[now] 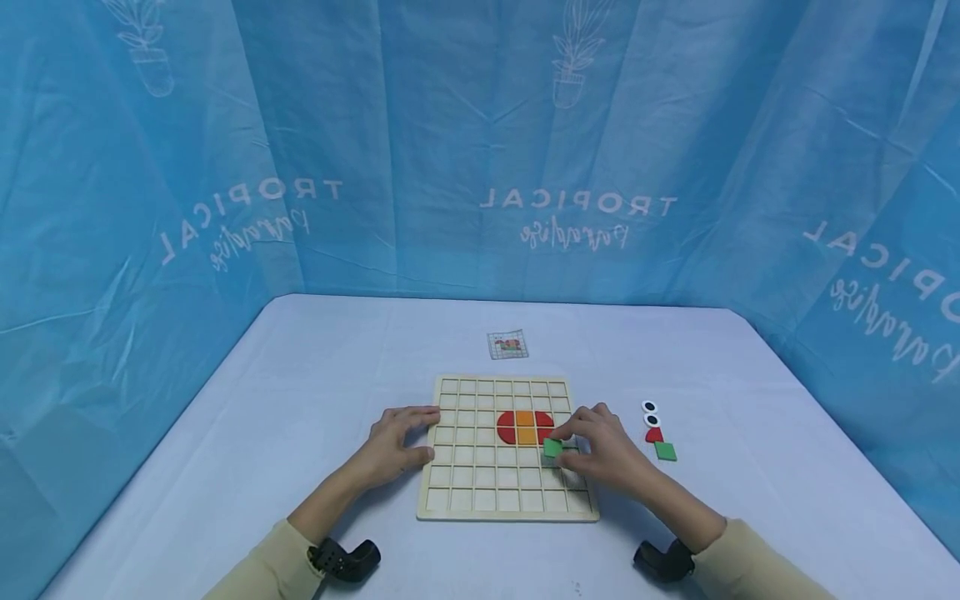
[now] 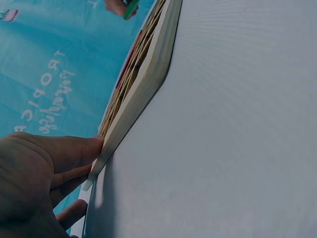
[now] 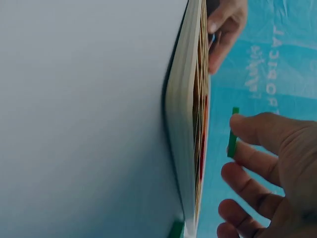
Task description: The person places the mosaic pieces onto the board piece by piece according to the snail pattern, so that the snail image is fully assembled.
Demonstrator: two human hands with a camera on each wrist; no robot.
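A pale wooden grid board [image 1: 465, 477] lies on the table. My left hand [image 1: 393, 446] rests at its left edge, fingers fairly straight and the thumb [image 2: 81, 151] touching the rim in the left wrist view. Between thumb and fingers my right hand [image 1: 603, 450] pinches a green square tile [image 1: 552, 447], on edge and raised above the board in the right wrist view. Right behind that tile in the head view, two orange tiles [image 1: 525, 427] stand stacked in the grid, flanked by rounded red tiles [image 1: 506, 427] on both sides.
Right of the board lie two white discs with black centres [image 1: 649, 407], a red rounded tile [image 1: 654, 435] and another green square tile [image 1: 665, 451]. A small gridded picture card [image 1: 507, 344] lies behind the board. Blue printed curtains [image 1: 435, 125] surround the white table [image 1: 360, 342].
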